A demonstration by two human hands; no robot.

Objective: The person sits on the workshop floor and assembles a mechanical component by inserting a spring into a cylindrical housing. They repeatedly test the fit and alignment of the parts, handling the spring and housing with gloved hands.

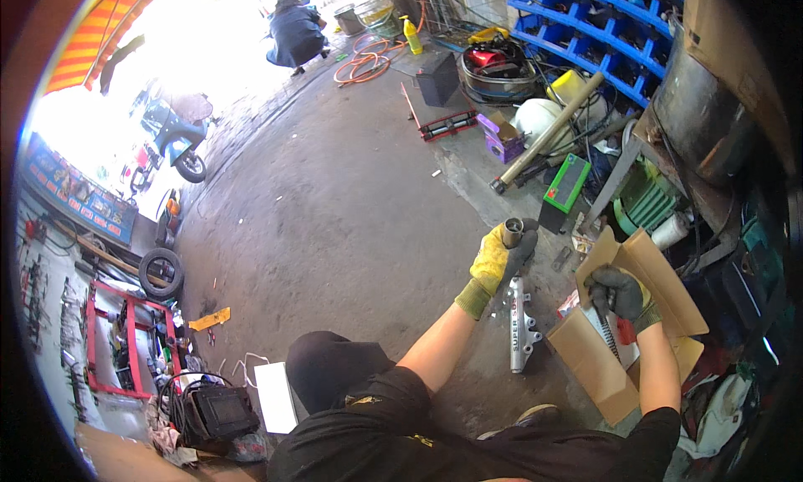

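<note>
My left hand (493, 260), in a yellow and grey work glove, is closed around a silver motorcycle fork leg (517, 335). Its round open end (512, 229) shows above my fingers, and the lettered lower part extends below the hand toward me. To the right, my right hand (621, 294), gloved the same way, is closed over an open cardboard box (595, 373). A dark coil spring (608, 335) runs down from its fingers into the box. The glove hides the spring's upper end. Something red lies in the box beside it.
Near the box are a green-topped battery (568, 183), a long metal tube (548, 130) and a purple box (502, 139). Blue parts bins (585, 43) hang at the far right. A tyre (161, 273) and red frame (130, 340) stand left. Another person (294, 34) crouches far off.
</note>
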